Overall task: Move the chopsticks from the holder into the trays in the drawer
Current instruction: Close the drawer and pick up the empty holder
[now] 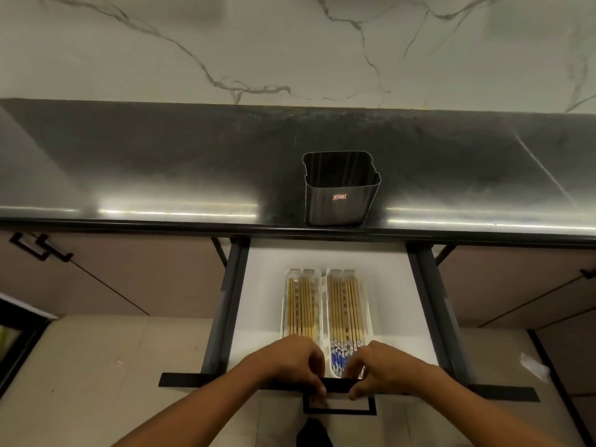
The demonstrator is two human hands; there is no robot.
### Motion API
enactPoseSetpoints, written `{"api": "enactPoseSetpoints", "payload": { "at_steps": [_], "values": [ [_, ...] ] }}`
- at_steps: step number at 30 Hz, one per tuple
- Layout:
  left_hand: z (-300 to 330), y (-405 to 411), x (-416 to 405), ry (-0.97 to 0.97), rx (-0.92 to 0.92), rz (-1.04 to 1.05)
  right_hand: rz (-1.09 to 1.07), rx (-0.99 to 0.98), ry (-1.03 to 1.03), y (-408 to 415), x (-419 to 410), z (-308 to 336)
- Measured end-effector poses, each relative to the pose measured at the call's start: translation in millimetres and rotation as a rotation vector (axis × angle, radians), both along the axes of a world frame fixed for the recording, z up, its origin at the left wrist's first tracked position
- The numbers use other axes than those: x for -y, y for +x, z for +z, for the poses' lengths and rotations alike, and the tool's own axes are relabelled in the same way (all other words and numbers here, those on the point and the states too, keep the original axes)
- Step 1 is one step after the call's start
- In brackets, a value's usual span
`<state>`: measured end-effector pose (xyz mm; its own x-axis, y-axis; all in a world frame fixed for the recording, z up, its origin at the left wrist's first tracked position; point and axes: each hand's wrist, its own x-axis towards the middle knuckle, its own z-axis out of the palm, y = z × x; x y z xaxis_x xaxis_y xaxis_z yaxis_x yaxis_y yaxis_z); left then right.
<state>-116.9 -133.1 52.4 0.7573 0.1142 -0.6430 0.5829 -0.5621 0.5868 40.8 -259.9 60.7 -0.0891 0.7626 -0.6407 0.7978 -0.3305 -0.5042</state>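
Note:
A steel holder (341,201) stands on the dark counter near its front edge, and no chopsticks show inside it. Below it the white drawer (392,291) is pulled out. Two clear trays lie side by side in it: the left tray (303,304) holds several wooden chopsticks, and the right tray (347,309) holds several more with blue patterned ends. My left hand (292,361) and my right hand (383,367) rest on the drawer's black front edge, fingers curled over it, covering the near ends of the trays.
The black drawer handle (340,408) hangs just below my fingers. Dark rails run along both sides of the drawer. Closed cabinet doors with black handles (38,248) flank it. A marble wall rises behind the counter (161,162). A white scrap (533,366) lies on the floor at right.

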Motion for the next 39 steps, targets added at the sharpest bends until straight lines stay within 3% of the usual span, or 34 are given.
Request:
{"api": "enactPoseSetpoints", "payload": {
  "at_steps": [11,16,20,23,33,39],
  "values": [
    [1,5,3,0.312,0.091,-0.090,0.139,0.160,0.080,3,-10,2],
    [-3,17,-20,0.571,0.229,-0.049,0.142,0.291,0.168,20,-33,6],
    [-12,25,-43,0.764,0.385,0.109,0.017,0.444,0.376,40,-46,0],
    [-14,35,-58,0.865,0.388,0.211,-0.126,0.598,0.550,53,-56,-10],
    [-8,84,-120,1.076,0.266,0.298,-0.444,0.785,0.504,96,-120,-24],
    [-17,85,-154,1.224,0.357,0.203,-0.493,0.888,0.676,118,-138,-32]
  ]
}}
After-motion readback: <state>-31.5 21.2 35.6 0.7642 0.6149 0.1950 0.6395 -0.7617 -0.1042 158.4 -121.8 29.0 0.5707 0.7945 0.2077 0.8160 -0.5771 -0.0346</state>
